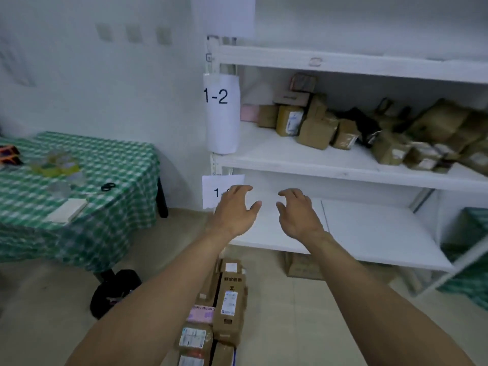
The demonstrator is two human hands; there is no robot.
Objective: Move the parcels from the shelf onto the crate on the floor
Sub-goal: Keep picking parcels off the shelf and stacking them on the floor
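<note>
While left hand (235, 211) and right hand (297, 213) hover, grip spread, parcels (315, 130) lie above on the shelf (277, 155).

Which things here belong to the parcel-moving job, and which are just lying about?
Job: shelf; parcels on it; parcels stacked on the floor; left hand; right hand, both empty.
Lying about: checked table; scissors; black bag.
</note>
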